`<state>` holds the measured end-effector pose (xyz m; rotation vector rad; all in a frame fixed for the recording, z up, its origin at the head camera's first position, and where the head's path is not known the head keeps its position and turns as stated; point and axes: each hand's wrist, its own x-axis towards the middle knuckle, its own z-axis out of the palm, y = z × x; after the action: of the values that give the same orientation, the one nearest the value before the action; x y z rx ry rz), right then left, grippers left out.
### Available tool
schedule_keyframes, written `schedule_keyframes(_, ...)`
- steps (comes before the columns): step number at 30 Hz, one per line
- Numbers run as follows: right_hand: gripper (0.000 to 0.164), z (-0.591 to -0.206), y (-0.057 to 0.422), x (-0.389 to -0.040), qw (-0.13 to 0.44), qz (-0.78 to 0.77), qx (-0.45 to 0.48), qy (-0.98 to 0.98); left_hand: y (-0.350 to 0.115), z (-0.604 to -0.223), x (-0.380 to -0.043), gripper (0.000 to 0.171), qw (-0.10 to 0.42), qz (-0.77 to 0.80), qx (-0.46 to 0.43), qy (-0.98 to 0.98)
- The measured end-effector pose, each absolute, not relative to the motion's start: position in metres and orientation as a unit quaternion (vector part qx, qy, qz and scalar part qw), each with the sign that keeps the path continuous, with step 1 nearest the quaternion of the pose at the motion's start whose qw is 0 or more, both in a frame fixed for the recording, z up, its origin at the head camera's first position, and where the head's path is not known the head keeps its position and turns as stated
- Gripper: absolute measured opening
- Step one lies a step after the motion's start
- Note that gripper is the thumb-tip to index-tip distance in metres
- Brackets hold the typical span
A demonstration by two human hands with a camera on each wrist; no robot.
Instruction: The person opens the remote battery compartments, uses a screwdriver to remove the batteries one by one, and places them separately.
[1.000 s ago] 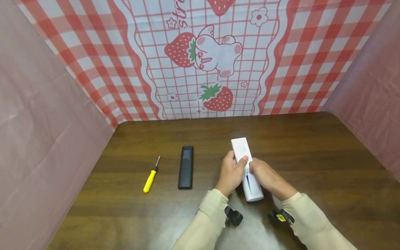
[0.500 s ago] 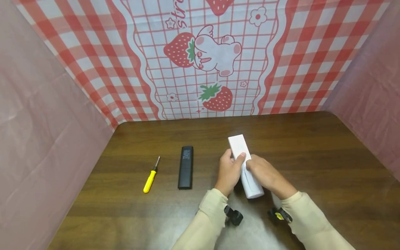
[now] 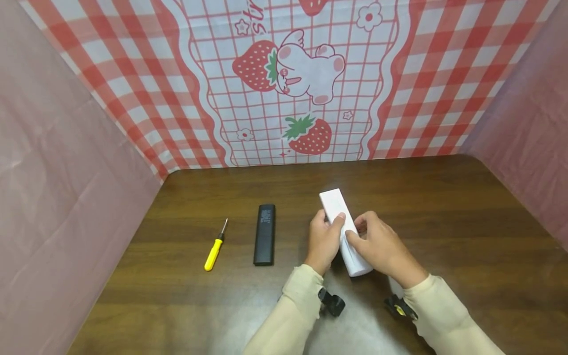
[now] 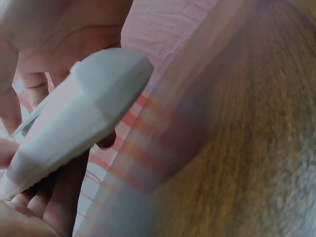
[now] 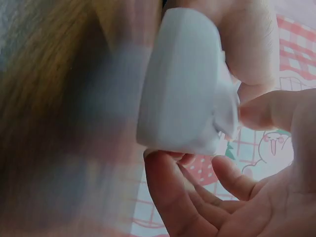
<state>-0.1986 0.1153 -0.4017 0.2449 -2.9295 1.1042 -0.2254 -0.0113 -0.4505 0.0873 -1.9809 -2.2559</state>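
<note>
A long white remote control (image 3: pixel 336 207) is held tilted above the table, its far end angled left. My left hand (image 3: pixel 325 241) grips it from the left, thumb across the upper face and fingers wrapped underneath. On the right side, my right hand (image 3: pixel 381 244) has its thumb on the remote's lower half and its fingers curled at the edge. In the right wrist view a loose cover flap (image 5: pixel 227 111) stands slightly raised from the body, with the right thumb (image 5: pixel 261 111) against it. The inside behind the flap is hidden.
A black remote-like device (image 3: pixel 264 234) with printed text lies left of the hands. Farther left is a yellow-handled screwdriver (image 3: pixel 215 251), tip pointing away. A strawberry-print cloth (image 3: pixel 306 74) hangs behind the brown wooden table (image 3: pixel 177 305); pink cloth (image 3: pixel 66 197) lines both sides.
The white remote control has shifted slightly left and away. The blue bit seen in its opening earlier is now out of sight, and the right hand's fingers have spread away from its face.
</note>
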Motion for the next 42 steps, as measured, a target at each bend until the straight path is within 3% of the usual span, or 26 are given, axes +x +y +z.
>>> schedule_keyframes(22, 0.010, -0.407, 0.111, -0.182, 0.165, 0.284, 0.156, -0.932, -0.010, -0.449, -0.226, 0.022, 0.062, -0.754, 0.033, -0.653)
schedule_keyframes(42, 0.020, -0.412, 0.109, -0.179, 0.168, 0.250, 0.180, -0.936, -0.014, -0.452, -0.227, 0.023, 0.053, -0.759, 0.030, -0.649)
